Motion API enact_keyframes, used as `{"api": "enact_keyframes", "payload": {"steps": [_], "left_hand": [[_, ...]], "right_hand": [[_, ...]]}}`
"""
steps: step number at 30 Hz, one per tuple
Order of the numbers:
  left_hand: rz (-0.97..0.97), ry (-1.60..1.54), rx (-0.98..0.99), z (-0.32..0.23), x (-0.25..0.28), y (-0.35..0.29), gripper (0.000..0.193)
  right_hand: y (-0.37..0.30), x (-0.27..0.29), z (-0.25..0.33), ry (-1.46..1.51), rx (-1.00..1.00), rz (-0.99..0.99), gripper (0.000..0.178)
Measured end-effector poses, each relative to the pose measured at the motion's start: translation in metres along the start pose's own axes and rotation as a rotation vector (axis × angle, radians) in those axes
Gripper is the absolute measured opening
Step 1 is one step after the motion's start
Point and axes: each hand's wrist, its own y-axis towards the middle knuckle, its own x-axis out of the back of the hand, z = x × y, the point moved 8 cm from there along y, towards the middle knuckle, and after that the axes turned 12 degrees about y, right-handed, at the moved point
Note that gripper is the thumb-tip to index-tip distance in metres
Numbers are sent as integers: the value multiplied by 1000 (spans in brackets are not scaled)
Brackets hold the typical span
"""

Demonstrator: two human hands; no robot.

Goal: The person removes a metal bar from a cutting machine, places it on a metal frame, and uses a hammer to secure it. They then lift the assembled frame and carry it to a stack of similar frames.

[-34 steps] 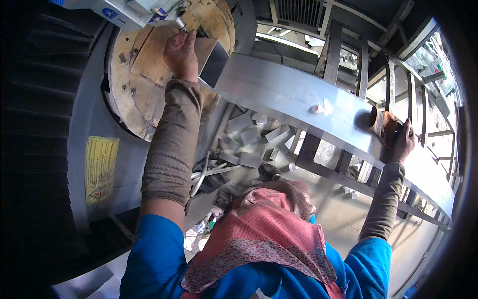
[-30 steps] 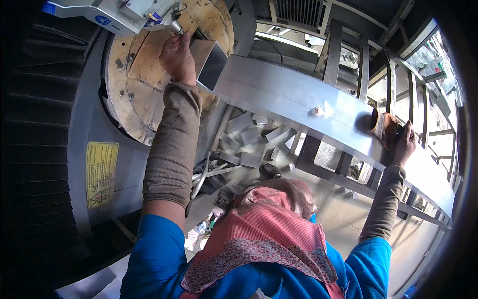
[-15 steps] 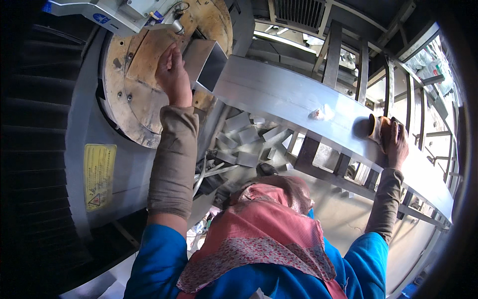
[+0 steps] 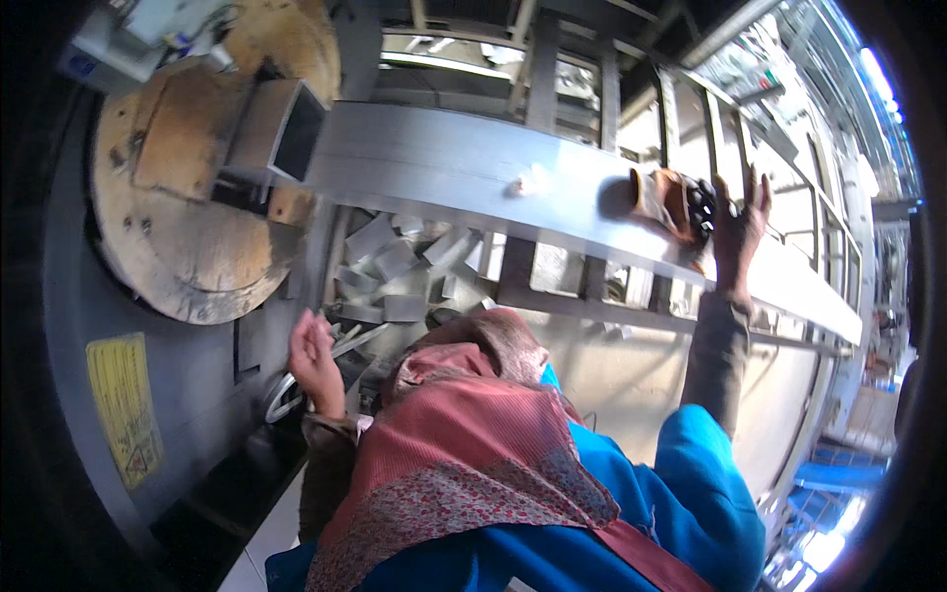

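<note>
silver beam (image 4: 572, 197) spans rightward from near a round wooden board (image 4: 168, 237), square tube (image 4: 258, 128) on the latter. left hand (image 4: 318, 367), blurred, below board: fingers curled, cannot tell if closed. right hand (image 4: 735, 237): fingers spread apart, just beside brown bundle (image 4: 663, 202) lying on beam.

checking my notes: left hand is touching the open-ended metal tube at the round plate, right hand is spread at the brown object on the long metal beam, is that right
Not quite: the head view shows the left hand apart from the open-ended metal tube, lower in the picture than the round plate. The right hand is spread at the brown object on the long metal beam.
</note>
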Motion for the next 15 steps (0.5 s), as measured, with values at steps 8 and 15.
{"api": "enact_keyframes", "payload": {"steps": [8, 15], "left_hand": [[-89, 72, 143, 49, 49, -65, 33], [-277, 95, 356, 103, 112, -129, 37]], "right_hand": [[-16, -70, 336, 1083, 644, 625, 22], [-20, -230, 527, 1412, 678, 831, 31]]}}
